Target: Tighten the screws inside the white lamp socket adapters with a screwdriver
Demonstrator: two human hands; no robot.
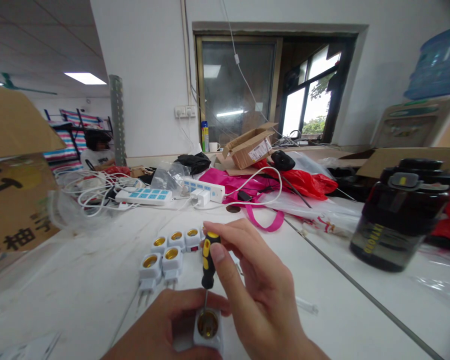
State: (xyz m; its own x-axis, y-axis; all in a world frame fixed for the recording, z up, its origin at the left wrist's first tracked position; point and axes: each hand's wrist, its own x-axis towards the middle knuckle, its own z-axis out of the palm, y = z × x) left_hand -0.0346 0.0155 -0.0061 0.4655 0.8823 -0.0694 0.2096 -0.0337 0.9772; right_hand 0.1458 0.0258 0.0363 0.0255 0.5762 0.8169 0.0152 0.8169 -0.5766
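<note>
My right hand [262,280] grips a small black-and-yellow screwdriver [209,257] by its handle, upright, with thumb and fingers around it. The shaft points down into the brass-lined opening of a white lamp socket [209,332]; the tip's exact contact cannot be made out. My left hand [172,322] holds that socket low at the front, fingers curled round its far and near sides. Just beyond my hands, several similar white plug-in lamp sockets [171,257] with brass threads stand grouped on the white table [93,280].
A dark water bottle [401,220] stands at the right. Power strips [146,196] and tangled white cables [93,187] lie at the back left, near a large cardboard box [18,200]. Pink and red bags [307,182] and a small open carton [249,150] are behind. A person [97,152] is in the background.
</note>
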